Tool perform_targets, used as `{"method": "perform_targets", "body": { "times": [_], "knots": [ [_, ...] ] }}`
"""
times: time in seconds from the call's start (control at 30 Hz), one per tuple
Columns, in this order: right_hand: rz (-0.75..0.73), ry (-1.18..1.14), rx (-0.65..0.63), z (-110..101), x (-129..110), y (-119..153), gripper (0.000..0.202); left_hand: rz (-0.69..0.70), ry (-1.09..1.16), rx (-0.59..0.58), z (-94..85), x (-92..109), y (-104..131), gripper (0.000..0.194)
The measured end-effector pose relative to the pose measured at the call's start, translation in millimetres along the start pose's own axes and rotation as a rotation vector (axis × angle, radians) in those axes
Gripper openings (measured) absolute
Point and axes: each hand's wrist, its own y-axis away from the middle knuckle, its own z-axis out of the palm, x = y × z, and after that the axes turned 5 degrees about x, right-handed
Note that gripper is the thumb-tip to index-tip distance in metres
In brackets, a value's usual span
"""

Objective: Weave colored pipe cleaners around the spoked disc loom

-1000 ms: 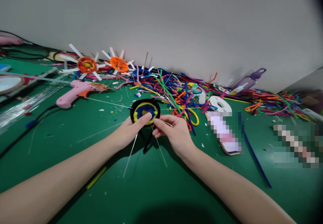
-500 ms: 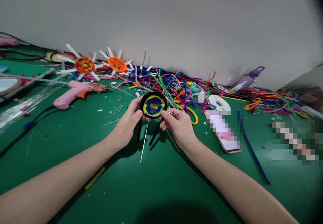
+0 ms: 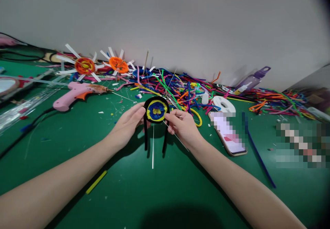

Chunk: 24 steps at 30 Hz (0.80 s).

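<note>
A round disc (image 3: 156, 110) with a black rim, a yellow ring and a blue middle is held up over the green table. Thin pale sticks radiate from it, and a black strip hangs down on each side. My left hand (image 3: 129, 120) pinches its left edge between thumb and fingers. On the right edge, my right hand (image 3: 182, 124) grips the rim, its thumb on the front face. The fingers behind the disc are partly hidden.
A pink glue gun (image 3: 69, 98) lies at left, near two orange discs with white strips (image 3: 85, 66). Behind my hands spreads a pile of coloured pipe cleaners (image 3: 180, 84). To the right are a white tape roll (image 3: 223, 106), a phone (image 3: 229, 136) and a purple bottle (image 3: 255, 79).
The disc has turned and tilted between my hands, so its face shows more and the two black strips now hang nearly straight down. Both hands still hold it.
</note>
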Motion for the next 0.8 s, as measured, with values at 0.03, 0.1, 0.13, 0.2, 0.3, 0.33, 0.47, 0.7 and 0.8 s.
{"method": "perform_targets", "body": {
  "times": [0.03, 0.1, 0.13, 0.2, 0.3, 0.33, 0.47, 0.7, 0.8],
  "knots": [
    [0.014, 0.005, -0.013, 0.1, 0.2, 0.1, 0.027, 0.011, -0.025, 0.008, -0.4, -0.3, 0.5, 0.031],
    [0.038, 0.012, -0.042, 0.4, 0.1, 0.5, 0.027, 0.049, -0.064, 0.023, -0.9, -0.9, 0.9, 0.031],
    [0.043, 0.012, -0.053, 0.6, -0.2, 0.7, 0.027, 0.044, -0.067, 0.022, -0.8, -1.1, 0.9, 0.031],
    [0.047, 0.001, -0.061, 1.0, -0.8, 0.7, 0.027, 0.027, -0.05, 0.015, 0.4, -0.6, 0.8, 0.033],
    [0.067, -0.052, -0.049, 1.2, -1.3, 0.2, 0.028, 0.005, 0.002, -0.009, 3.4, 1.7, 0.9, 0.035],
    [0.079, -0.073, -0.047, 1.0, -1.3, -0.1, 0.029, 0.0, 0.016, -0.021, 4.3, 2.4, 0.9, 0.036],
    [0.145, -0.138, -0.068, -0.2, -0.5, -1.3, 0.029, -0.021, 0.057, -0.046, 5.6, 3.6, 0.5, 0.035],
    [0.218, -0.21, -0.059, -0.2, -1.1, -0.9, 0.03, -0.076, 0.094, -0.012, 6.3, 3.6, -1.6, 0.032],
    [0.231, -0.255, -0.046, -0.3, -2.1, -0.7, 0.027, -0.078, 0.112, 0.005, 7.3, 4.7, -2.2, 0.03]
  ]
}}
